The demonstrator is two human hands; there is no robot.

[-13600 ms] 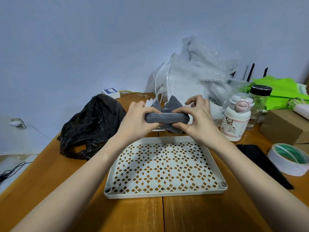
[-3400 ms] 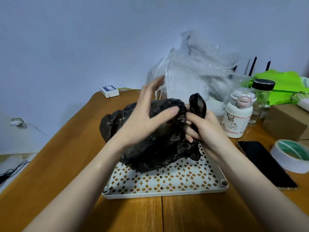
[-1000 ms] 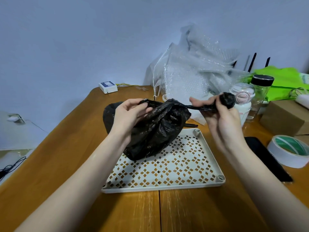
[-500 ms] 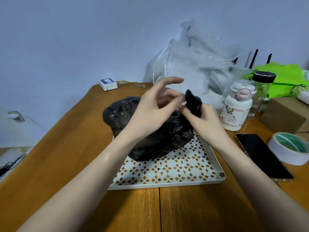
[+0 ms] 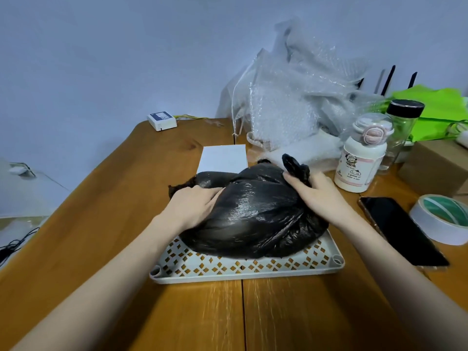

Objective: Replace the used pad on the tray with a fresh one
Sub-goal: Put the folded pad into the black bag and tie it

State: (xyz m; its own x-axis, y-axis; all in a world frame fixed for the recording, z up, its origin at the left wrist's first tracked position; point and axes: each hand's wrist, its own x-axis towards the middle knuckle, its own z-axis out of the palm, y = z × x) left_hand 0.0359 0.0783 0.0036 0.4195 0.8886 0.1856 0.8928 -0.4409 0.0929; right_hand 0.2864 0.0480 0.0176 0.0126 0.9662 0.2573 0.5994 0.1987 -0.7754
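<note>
A knotted black plastic bag lies bulging on the white perforated tray, covering most of it. My left hand presses on the bag's left side, fingers spread over the plastic. My right hand grips the bag's upper right, just below the tied knot. A flat white pad lies on the wooden table just behind the tray, its near edge hidden by the bag. The rolled grey pad is not visible.
Bubble wrap piles up at the back. A white bottle, a glass jar, a cardboard box, a dark phone and a tape roll crowd the right. A small white device sits far left.
The bag's handles, pulled apart and then crossed a moment ago, now form a knot. Both hands have dropped onto the bag, which rests lower and flatter on the tray. A grey pad was rolled much earlier.
</note>
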